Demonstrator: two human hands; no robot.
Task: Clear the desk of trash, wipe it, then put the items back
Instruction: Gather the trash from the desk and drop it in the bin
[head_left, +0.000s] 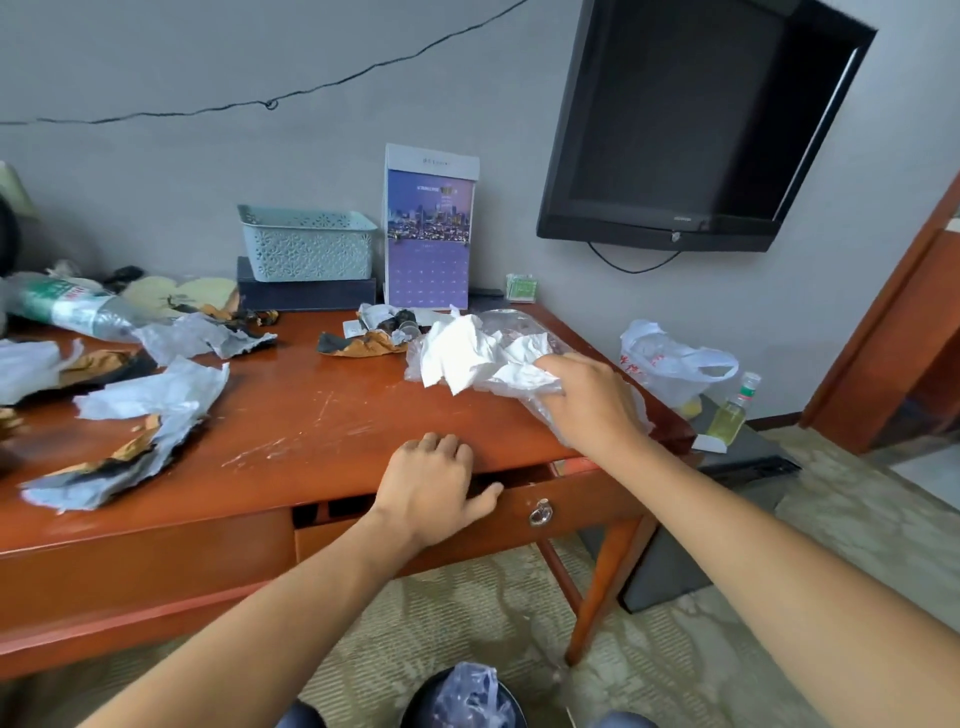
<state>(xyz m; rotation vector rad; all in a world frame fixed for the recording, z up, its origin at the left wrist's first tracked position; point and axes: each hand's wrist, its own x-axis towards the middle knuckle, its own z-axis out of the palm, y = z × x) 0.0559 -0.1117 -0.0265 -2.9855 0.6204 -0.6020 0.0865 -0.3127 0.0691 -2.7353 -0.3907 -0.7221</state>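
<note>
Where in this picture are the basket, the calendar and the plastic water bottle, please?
basket (306, 244): head view, middle of its front wall.
calendar (429, 228): head view, on the city photo.
plastic water bottle (67, 306): head view, on its labelled body.

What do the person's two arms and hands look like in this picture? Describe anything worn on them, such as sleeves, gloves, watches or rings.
Both forearms are bare right up to the bottom edge of the picture, so no sleeves show. The left hand and right hand wear no gloves. No watch, bracelet or ring is visible on either wrist or on the fingers that show.
</note>
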